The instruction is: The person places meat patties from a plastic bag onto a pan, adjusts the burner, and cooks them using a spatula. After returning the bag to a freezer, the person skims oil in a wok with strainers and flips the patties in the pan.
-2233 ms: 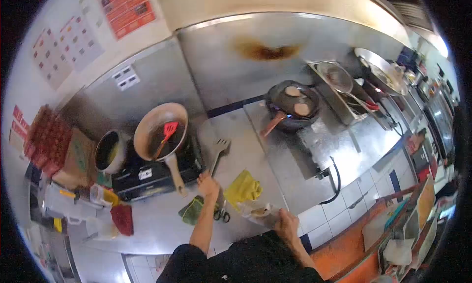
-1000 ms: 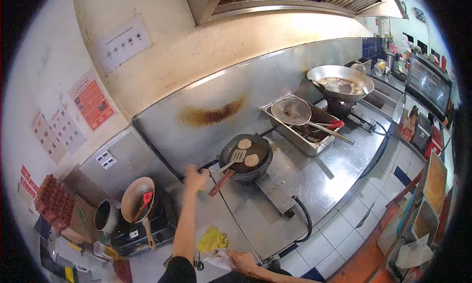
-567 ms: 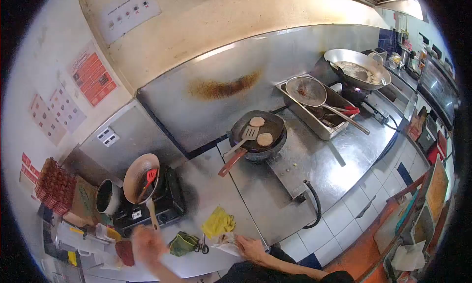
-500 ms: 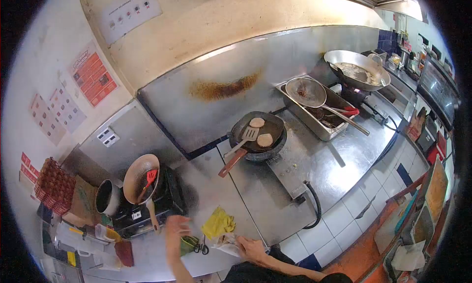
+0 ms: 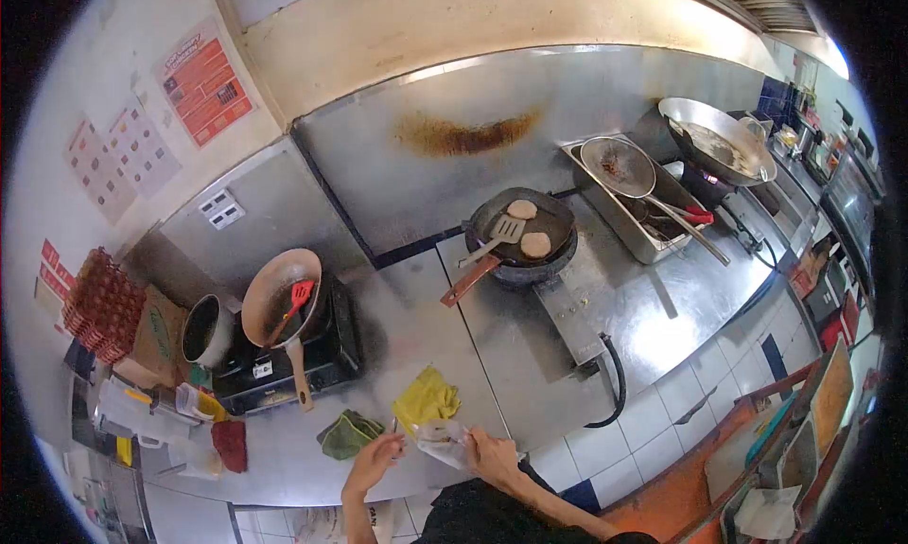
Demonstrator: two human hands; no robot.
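Item: one right hand (image 5: 492, 457), fingers pressed together on the edge of a crumpled clear plastic bag (image 5: 443, 443). The bag lies at the near side of the steel counter (image 5: 397, 307), just in front of the yellow cloth (image 5: 426, 399).

Item: one left hand (image 5: 375, 461), fingers bent towards the bag, just beside the green cloth (image 5: 350, 435). (Whether it pinches anything, I cannot tell from here; the fingertips are too small and blurred.)

Item: one dark frying pan (image 5: 511, 224), reddish-brown handle pointing to the near left, holding two round patties (image 5: 528, 228). A slotted spatula (image 5: 508, 230) lies beside them, its handle over the pan's rim.

Item: one beige pan (image 5: 282, 293) on a black stove (image 5: 338, 341), a red spatula (image 5: 301, 294) inside, with a pot (image 5: 206, 331) to its left.

Item: one round strainer (image 5: 618, 166), across a rectangular metal tray (image 5: 653, 251).

Item: one large wok (image 5: 719, 139), liquid inside, at the far right.
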